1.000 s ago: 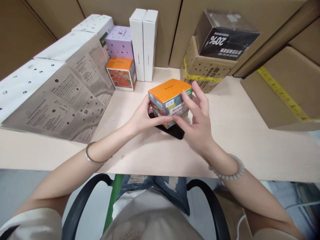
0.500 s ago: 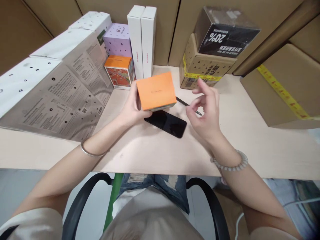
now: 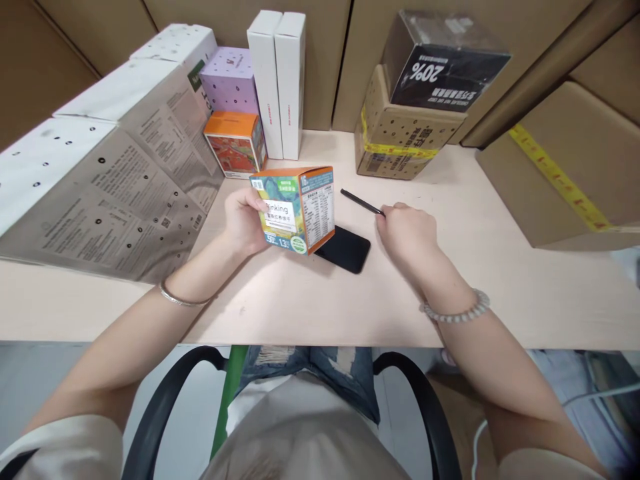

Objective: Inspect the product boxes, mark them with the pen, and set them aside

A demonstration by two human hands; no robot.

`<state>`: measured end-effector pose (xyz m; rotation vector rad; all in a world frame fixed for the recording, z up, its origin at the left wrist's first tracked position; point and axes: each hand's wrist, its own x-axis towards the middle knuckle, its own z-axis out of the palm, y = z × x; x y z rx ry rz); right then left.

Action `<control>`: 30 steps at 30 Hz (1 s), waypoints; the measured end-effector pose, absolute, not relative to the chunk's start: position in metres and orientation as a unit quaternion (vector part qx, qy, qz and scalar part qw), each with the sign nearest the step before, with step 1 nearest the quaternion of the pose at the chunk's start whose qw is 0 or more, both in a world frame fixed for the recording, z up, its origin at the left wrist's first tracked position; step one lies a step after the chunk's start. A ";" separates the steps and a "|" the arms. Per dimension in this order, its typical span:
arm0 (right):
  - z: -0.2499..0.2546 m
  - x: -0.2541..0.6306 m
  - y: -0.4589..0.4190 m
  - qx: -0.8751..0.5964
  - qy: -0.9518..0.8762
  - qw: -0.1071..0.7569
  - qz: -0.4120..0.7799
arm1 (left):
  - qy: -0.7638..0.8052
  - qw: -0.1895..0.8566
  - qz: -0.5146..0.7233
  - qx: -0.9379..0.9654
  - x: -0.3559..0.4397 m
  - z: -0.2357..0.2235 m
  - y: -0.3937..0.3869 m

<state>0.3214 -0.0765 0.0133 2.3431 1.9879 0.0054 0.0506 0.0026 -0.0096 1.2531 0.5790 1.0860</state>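
My left hand grips a small orange-topped printed box, held just above the desk with its label side turned toward me. Under and right of the box lies a black phone, face down or dark. My right hand rests on the desk with its fingers curled around the near end of a thin black pen that points away to the upper left.
A second orange box stands behind, beside a purple box and two tall white boxes. Printed white cartons fill the left. A taped brown carton with a black box sits at the back right, another brown carton farther right.
My right hand let go of the box and dropped onto the pen. My left hand alone turned the box, orange top then label side toward me.
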 end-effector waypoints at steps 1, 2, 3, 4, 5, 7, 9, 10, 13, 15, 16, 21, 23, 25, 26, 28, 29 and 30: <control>0.014 0.323 -0.076 0.760 0.649 0.033 0.005 | 0.250 0.636 0.469 0.559 0.052 -0.010 0.002; 0.014 0.325 -0.075 0.761 0.648 0.028 0.007 | 0.247 0.640 0.460 0.565 0.053 -0.010 0.001; 0.015 0.328 -0.075 0.766 0.642 0.015 0.006 | 0.243 0.648 0.448 0.566 0.055 -0.010 -0.001; 0.016 0.330 -0.074 0.773 0.634 -0.008 -0.004 | 0.240 0.659 0.436 0.564 0.056 -0.011 -0.002; 0.016 0.333 -0.073 0.780 0.623 -0.045 -0.025 | 0.240 0.667 0.429 0.560 0.058 -0.012 -0.004; 0.015 0.338 -0.071 0.781 0.597 -0.156 -0.098 | 0.253 0.671 0.424 0.552 0.061 -0.016 -0.007; 0.013 0.340 -0.068 0.744 0.573 -0.294 -0.176 | 0.275 0.665 0.428 0.546 0.064 -0.023 -0.008; 0.012 0.340 -0.068 0.711 0.565 -0.363 -0.209 | 0.285 0.660 0.433 0.544 0.065 -0.027 -0.009; 0.012 0.334 -0.072 0.566 0.563 -0.525 -0.296 | 0.294 0.643 0.454 0.543 0.068 -0.035 -0.007; 0.015 0.325 -0.082 0.481 0.572 -0.574 -0.335 | 0.286 0.622 0.465 0.561 0.070 -0.038 -0.006; 0.017 0.319 -0.088 0.461 0.577 -0.582 -0.340 | 0.281 0.609 0.470 0.574 0.071 -0.038 -0.006; 0.022 0.294 -0.117 0.446 0.606 -0.575 -0.320 | 0.250 0.519 0.477 0.664 0.076 -0.036 -0.010; 0.023 0.288 -0.122 0.459 0.611 -0.570 -0.302 | 0.213 0.478 0.479 0.705 0.078 -0.037 -0.013; 0.023 0.287 -0.122 0.463 0.623 -0.564 -0.283 | 0.165 0.426 0.490 0.743 0.080 -0.038 -0.015; 0.023 0.287 -0.121 0.459 0.633 -0.561 -0.272 | 0.145 0.398 0.496 0.758 0.081 -0.039 -0.016; 0.024 0.288 -0.119 0.441 0.661 -0.551 -0.254 | 0.121 0.356 0.506 0.776 0.082 -0.039 -0.018; 0.024 0.289 -0.119 0.435 0.673 -0.543 -0.249 | 0.118 0.347 0.508 0.779 0.083 -0.040 -0.019; 0.025 0.289 -0.119 0.434 0.681 -0.535 -0.247 | 0.119 0.345 0.509 0.780 0.083 -0.040 -0.020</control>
